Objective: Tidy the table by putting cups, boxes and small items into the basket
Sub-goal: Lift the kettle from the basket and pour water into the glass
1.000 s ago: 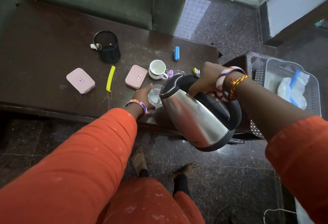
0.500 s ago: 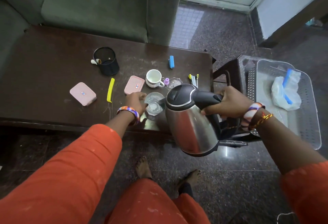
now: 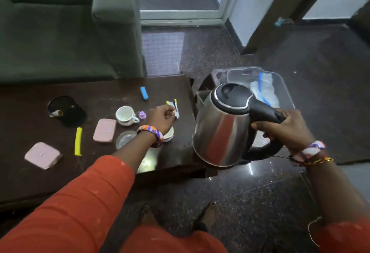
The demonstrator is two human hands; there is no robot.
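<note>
Past the worktop's (image 3: 30, 182) right edge, the right hand (image 3: 288, 130) grips the kettle (image 3: 222, 132) toward the basket (image 3: 288, 92); the left hand (image 3: 161, 118) pinches sachets (image 3: 174, 107), gathering smalls.

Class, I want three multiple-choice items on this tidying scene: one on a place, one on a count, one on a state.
1. Where is the plastic basket?
A. right of the table
B. on the sofa
C. under the table

2. How many pink boxes lie on the table?
A. one
B. two
C. four

3. What is the right hand doing?
A. resting open
B. gripping the kettle's handle
C. holding a cup

Key: 1 A, it stands past the table's right end. 2 B, one pink box and another. 3 B, fingers wrap the steel kettle handle.
</note>
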